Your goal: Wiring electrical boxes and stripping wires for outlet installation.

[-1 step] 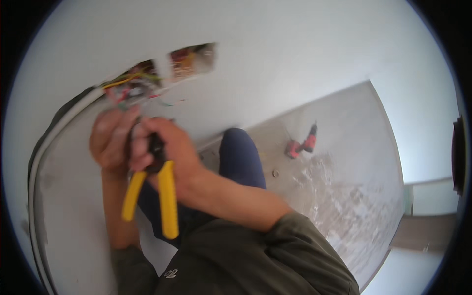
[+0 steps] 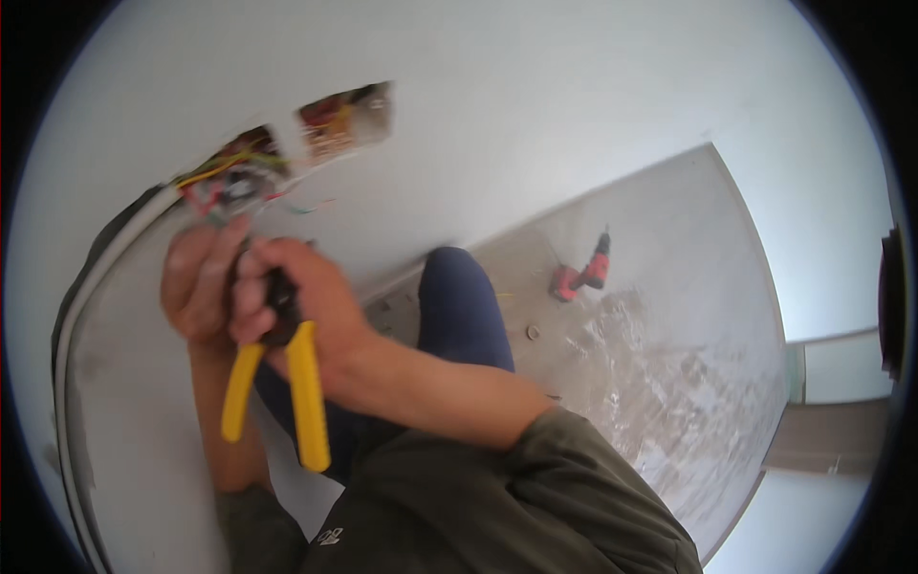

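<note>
My right hand (image 2: 316,292) is wrapped around the black head of a pair of yellow-handled pliers (image 2: 308,402). Their two handles stand apart and point down toward me. Close beside it, my left hand (image 2: 196,277) has its fingers bent together at the ends of thin wires (image 2: 218,218), which seem pinched there, though the fingertips are partly hidden and blurred. Just beyond the fingers, a bundle of red, yellow and green wires (image 2: 239,172) comes out of a rectangular wall opening (image 2: 263,142). The jaws of the pliers are hidden by my hands.
A second wall opening (image 2: 346,120) with wires inside is to the right of the first. A pale conduit (image 2: 81,287) curves along the left. On the dusty floor lie a red and black cordless drill (image 2: 580,277) and a small ring (image 2: 533,333). My bent knee (image 2: 461,301) is near the wall.
The wall openings, my hands and the pliers sit slightly further left in the picture. Both hands keep the same grip.
</note>
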Motion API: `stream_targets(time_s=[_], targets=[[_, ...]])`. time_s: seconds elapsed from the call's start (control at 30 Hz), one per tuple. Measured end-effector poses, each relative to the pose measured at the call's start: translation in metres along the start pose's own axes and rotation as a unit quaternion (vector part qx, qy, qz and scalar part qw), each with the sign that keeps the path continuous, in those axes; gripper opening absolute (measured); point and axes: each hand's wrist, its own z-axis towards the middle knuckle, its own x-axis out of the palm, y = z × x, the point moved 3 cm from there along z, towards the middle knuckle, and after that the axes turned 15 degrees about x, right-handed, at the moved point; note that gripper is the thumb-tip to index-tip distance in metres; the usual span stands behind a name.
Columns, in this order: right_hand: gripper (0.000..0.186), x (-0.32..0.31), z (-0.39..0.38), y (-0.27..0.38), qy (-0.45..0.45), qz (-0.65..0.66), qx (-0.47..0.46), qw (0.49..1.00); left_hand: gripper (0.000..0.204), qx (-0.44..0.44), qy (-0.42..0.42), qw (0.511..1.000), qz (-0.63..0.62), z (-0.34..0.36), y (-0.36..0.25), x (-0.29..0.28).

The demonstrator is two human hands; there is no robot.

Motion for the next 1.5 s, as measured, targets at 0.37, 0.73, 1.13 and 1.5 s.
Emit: stream_targets(time_s=[0.37,0.73,1.13,1.5], targets=[[0.029,-0.005,-0.001,-0.001,0.112,0.017,0.05,0.992,0.055,-0.471,0.002,0.861,-0.192,-0.012,-0.038,-0.004],[0.025,-0.005,0.007,0.005,0.075,0.004,0.078,0.994,0.042,-0.797,-0.078,0.532,-0.277,0.0,-0.008,-0.027],[0.027,-0.097,-0.159,0.139,0.024,-0.639,-0.13,0.758,0.02,-0.699,0.014,0.491,-0.52,-0.002,0.024,-0.033],[0.036,-0.531,-0.411,0.158,-0.497,-0.833,0.198,0.142,0.029,-0.754,-0.036,0.482,-0.445,-0.008,0.035,-0.038]])
